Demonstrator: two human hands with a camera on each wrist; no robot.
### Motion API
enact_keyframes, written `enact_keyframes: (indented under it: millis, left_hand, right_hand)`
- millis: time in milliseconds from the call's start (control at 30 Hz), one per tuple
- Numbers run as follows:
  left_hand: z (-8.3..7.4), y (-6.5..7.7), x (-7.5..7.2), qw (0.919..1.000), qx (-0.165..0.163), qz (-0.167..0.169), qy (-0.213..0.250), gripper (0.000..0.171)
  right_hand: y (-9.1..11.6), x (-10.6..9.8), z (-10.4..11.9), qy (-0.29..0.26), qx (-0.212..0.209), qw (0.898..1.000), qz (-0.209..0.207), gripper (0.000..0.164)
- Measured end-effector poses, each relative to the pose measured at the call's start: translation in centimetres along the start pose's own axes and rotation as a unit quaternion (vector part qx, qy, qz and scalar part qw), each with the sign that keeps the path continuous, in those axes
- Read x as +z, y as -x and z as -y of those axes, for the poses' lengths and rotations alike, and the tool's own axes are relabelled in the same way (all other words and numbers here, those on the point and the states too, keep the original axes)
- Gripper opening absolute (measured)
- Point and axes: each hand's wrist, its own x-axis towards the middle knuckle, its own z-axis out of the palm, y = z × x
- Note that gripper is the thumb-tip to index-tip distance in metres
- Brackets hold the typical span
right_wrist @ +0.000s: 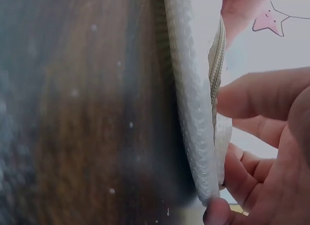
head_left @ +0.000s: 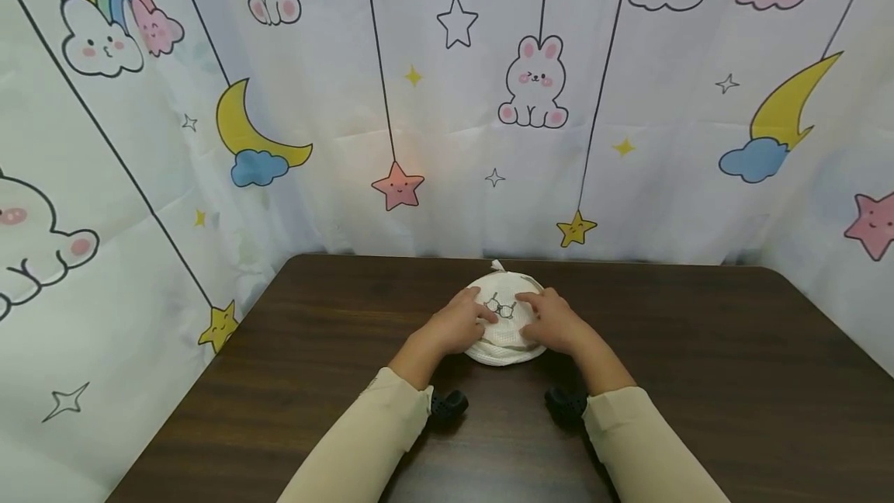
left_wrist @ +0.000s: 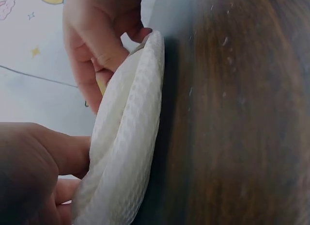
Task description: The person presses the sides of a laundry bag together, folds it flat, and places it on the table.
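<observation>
A round white mesh laundry bag, with a dark line drawing on its top, lies flat on the brown table. My left hand rests on its left side, the fingers reaching inward over the top. On the opposite side my right hand touches the top with thumb and fingers spread apart. In the right wrist view, the right thumb is against a zipper running along the bag's side. The left wrist view shows the left thumb against the bag's edge; some fingertips are hidden.
Behind the table hangs a white curtain printed with moons, stars and rabbits. A small white tab sticks out at the bag's far edge. Black wrist devices sit below both hands, over the table.
</observation>
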Motion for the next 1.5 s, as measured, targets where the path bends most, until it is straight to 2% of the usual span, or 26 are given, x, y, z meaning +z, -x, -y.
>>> enact_keyframes:
  millis: [167,300,533,700,800,1033,1167,1300,1500]
  left_hand:
    - [-0.2,-0.1,-0.2,0.9998,0.001,-0.004,0.018,0.034]
    - [-0.1,0.0,-0.3,0.9988,0.011,-0.014,0.046,0.035]
    - [0.1,0.1,-0.3,0.9964,0.031,-0.035,0.071,0.033]
    - [-0.3,0.1,-0.2,0.9926,0.062,-0.104,-0.003,0.03]
    - [-0.6,0.2,-0.2,0.9882,0.061,-0.134,-0.041,0.032]
    - [-1.2,0.6,-0.1,0.9917,0.037,-0.115,-0.043,0.026]
    - [-1.4,0.8,0.1,0.992,0.044,-0.091,-0.077,0.025]
    - [-1.6,0.9,0.3,0.9908,0.047,-0.067,-0.107,0.033]
    - [-1.9,0.9,0.7,0.9868,0.039,-0.066,-0.143,0.039]
  right_hand:
    - [-0.1,-0.3,-0.1,-0.026,0.001,1.0,-0.015,0.054]
    - [0.0,-0.5,-0.1,-0.031,0.018,0.999,-0.034,0.043]
    - [0.1,-0.8,0.4,-0.006,0.043,0.999,-0.028,0.047]
    - [0.4,-0.9,1.2,0.036,0.02,0.998,-0.048,0.045]
    - [0.7,-1.0,1.6,0.059,0.006,0.996,-0.068,0.042]
    - [1.1,-0.7,1.7,0.049,0.001,0.997,-0.058,0.036]
    - [0.9,-0.3,1.5,0.055,0.005,0.997,-0.052,0.035]
    - [0.8,0.1,1.4,0.049,0.017,0.997,-0.048,0.034]
    - [0.5,0.6,1.3,0.049,0.027,0.997,-0.056,0.031]
